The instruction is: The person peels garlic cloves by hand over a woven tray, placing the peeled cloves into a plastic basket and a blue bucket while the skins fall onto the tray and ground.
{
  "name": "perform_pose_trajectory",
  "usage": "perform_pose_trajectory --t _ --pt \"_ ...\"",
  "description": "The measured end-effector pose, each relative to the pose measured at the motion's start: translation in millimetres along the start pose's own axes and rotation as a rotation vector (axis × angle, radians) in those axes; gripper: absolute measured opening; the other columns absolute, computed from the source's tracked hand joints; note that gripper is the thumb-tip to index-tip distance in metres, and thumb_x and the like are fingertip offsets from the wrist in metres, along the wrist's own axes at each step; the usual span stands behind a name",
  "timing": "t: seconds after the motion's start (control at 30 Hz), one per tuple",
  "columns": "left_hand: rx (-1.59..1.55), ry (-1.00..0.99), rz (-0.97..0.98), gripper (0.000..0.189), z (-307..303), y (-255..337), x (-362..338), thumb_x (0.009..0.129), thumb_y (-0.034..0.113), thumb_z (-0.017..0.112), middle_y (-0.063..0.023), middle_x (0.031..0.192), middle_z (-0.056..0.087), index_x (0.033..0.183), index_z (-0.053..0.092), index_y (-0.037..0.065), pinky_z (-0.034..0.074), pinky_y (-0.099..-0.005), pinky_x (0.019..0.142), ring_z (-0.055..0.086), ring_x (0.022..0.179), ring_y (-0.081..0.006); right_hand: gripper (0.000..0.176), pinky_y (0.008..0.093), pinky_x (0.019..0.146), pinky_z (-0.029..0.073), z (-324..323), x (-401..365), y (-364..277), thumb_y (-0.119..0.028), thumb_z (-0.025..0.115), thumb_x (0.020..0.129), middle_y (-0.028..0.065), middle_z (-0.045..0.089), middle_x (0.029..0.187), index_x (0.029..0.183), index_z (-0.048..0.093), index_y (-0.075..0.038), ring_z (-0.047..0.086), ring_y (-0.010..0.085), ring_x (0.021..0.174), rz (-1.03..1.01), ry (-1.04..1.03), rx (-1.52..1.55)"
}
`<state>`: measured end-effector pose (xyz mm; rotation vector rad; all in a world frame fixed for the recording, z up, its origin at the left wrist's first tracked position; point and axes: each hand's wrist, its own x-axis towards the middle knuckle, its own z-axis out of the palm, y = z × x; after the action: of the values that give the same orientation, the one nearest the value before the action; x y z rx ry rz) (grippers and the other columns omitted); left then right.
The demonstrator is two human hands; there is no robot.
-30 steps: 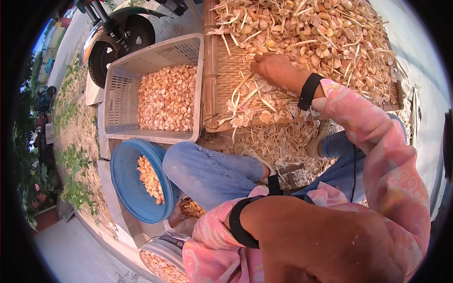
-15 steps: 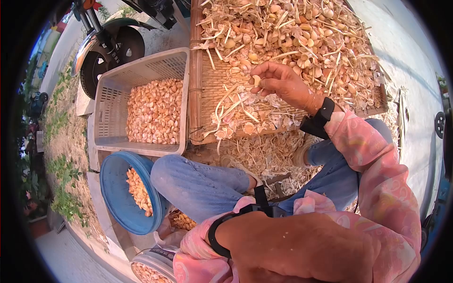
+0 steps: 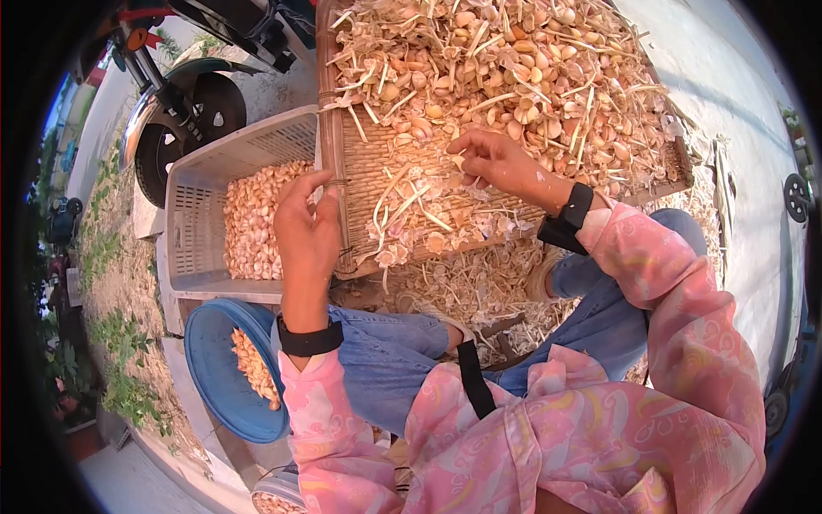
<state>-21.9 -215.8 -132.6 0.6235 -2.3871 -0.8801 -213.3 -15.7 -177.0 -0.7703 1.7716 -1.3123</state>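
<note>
My right hand (image 3: 507, 167) is over the near part of the woven mat, thumb and fingers closed around a small pale garlic clove (image 3: 459, 160), mostly hidden by the fingertips. My left hand (image 3: 308, 224) is raised between the grey plastic crate (image 3: 193, 206) and the mat's wooden edge. Its thumb and fingers are apart, with nothing visible between them. Garlic cloves (image 3: 250, 227) fill the bottom of the crate, partly behind this hand. On the woven mat (image 3: 364, 176) lies a large heap of cloves, dry skins and stalks (image 3: 514, 73).
A blue bucket (image 3: 210, 351) with peeled-looking cloves stands by my left knee. Below it is a smaller bucket (image 3: 278, 497) of cloves. A wheeled vehicle's front tyre (image 3: 154, 163) is behind the crate. Skins and stalks (image 3: 471, 283) litter the ground between my feet.
My left hand has swung from close below the camera out to the crate's right side. My right hand has shifted slightly down, its fingers still pinched. The whole view has moved a little.
</note>
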Motion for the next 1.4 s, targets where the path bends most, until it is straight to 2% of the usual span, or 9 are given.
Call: perform_pose_trajectory --t 0.17,0.4,0.6,0.77,0.93,1.03,1.13,1.3,1.4 --pt "0.125 -0.358 0.232 0.019 111 4 23 0.074 0.001 0.057 -0.0173 0.081 0.060 0.092 0.062 -0.001 0.047 -0.0356 0.071 0.059 0.080 -0.0315 0.022 0.0322 0.061 0.046 9 -4 14 -0.015 0.058 0.073 0.0088 0.061 0.073 0.092 0.060 -0.004 0.060 0.0184 0.066 -0.088 -0.341 -0.416" --pt "0.421 -0.539 0.189 0.007 121 14 29 0.069 0.001 0.056 -0.0211 0.080 0.059 0.075 0.060 0.000 0.048 -0.0423 0.068 0.059 0.071 -0.0373 0.010 0.0258 0.054 0.045 -22 16 19 -0.012 0.058 0.081 0.0029 0.058 0.067 0.084 0.059 -0.002 0.055 0.0093 0.060 -0.161 0.072 -0.170" --pt "-0.946 -0.401 -0.799 0.013 98 34 10 0.081 0.007 0.052 -0.0105 0.080 0.061 0.091 0.055 0.000 0.053 -0.0308 0.061 0.062 0.070 -0.0233 0.013 0.0254 0.063 0.044 1 -2 -18 -0.015 0.058 0.086 0.0026 0.057 0.080 0.088 0.057 -0.003 0.053 0.0107 0.070 -0.310 0.111 -0.290" --pt "-1.762 -0.297 -1.072 0.019 96 43 -29 0.091 0.014 0.043 -0.0088 0.086 0.057 0.098 0.051 -0.002 0.054 -0.0256 0.060 0.060 0.075 -0.0187 0.012 0.0331 0.068 0.046 31 -15 -34 -0.014 0.060 0.082 0.0100 0.059 0.084 0.087 0.059 -0.002 0.058 0.0252 0.078 -0.707 -0.023 -0.410" --pt "-1.952 -0.179 -1.027 0.020 42 30 -41 0.093 0.018 0.045 -0.0075 0.080 0.052 0.098 0.051 0.000 0.048 -0.0229 0.053 0.053 0.065 -0.0158 0.014 0.0368 0.072 0.046 18 32 -16 -0.011 0.057 0.081 0.0122 0.059 0.088 0.093 0.059 -0.003 0.057 0.0300 0.082 -0.533 0.148 -0.624" --pt "-1.626 0.062 -0.777 0.020 -45 19 -56 0.092 0.019 0.047 -0.0036 0.073 0.047 0.097 0.052 0.001 0.034 -0.0199 0.044 0.042 0.056 -0.0103 0.019 0.0401 0.073 0.046 18 69 -6 -0.006 0.054 0.079 0.0120 0.058 0.090 0.097 0.058 -0.004 0.057 0.0318 0.085 -0.587 0.118 -0.852" --pt "-0.502 0.368 -0.684 0.020 -120 -22 -97 0.091 0.019 0.049 -0.0033 0.073 0.050 0.088 0.056 0.000 0.035 -0.0206 0.046 0.043 0.055 -0.0089 0.020 0.0403 0.074 0.046 33 89 -1 -0.006 0.054 0.077 0.0113 0.058 0.090 0.097 0.059 -0.006 0.056 0.0314 0.087 -0.668 0.112 -1.027" --pt "0.789 0.021 -0.529 0.027 -175 -116 -173 0.086 0.021 0.055 -0.0079 0.089 0.059 0.100 0.059 -0.002 0.043 -0.0223 0.063 0.055 0.072 -0.0110 0.019 0.0375 0.070 0.049 46 97 6 -0.004 0.056 0.071 0.0137 0.059 0.087 0.090 0.060 -0.003 0.058 0.0303 0.084 -0.615 0.049 -1.144" --pt "0.096 0.217 -0.586 0.029 -145 -72 -133 0.087 0.022 0.054 -0.0097 0.096 0.060 0.105 0.058 -0.001 0.044 -0.0240 0.070 0.058 0.082 -0.0139 0.015 0.0339 0.068 0.049 36 83 -1 -0.007 0.058 0.077 0.0120 0.060 0.084 0.091 0.059 -0.002 0.059 0.0250 0.080 -0.491 -0.024 -0.852"
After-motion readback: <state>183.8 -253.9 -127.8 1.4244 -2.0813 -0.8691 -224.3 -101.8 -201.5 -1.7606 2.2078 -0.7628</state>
